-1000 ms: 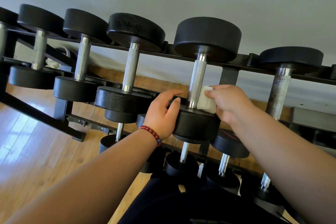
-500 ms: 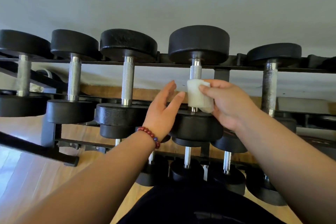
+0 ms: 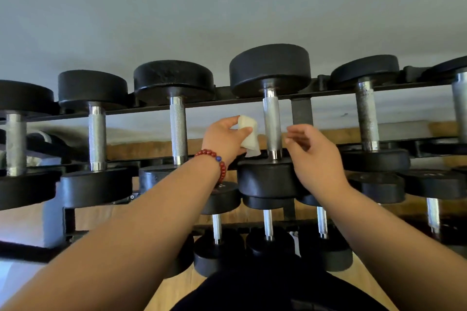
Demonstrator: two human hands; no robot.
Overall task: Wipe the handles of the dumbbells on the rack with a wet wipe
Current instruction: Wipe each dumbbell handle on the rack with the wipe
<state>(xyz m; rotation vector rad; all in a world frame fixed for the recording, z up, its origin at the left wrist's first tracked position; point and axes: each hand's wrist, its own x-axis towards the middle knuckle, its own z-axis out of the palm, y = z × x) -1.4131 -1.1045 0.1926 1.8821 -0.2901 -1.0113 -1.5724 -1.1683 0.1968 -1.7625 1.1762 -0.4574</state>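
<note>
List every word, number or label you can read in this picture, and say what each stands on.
No text reads clearly.
White mark on the lower dumbbell head by the bead bracelet: too blurred to read.
Faint raised marks on the right-hand dumbbell heads: too dim to read.
The wet wipe: no print.

Background: plain matte grey-blue wall (image 3: pixel 227 7) fills the upper half, evenly lit, a bit paler low down. One small dark mark (image 3: pixel 345 115) on it at right. Brown wooden strip (image 3: pixel 141 145) runs along the wall's foot, looks like skirting. At right, just above that strip's line, a flat pale grey block (image 3: pixel 404 130), can't tell what it is. Floor (image 3: pixel 177 290) is light wood, warm tan, visible at bottom centre and lower right. Far lower left: washed-out bluish-white patch (image 3: pixel 12 235) at floor level, overexposed, detail lost. Light overall soft and diffuse
</note>
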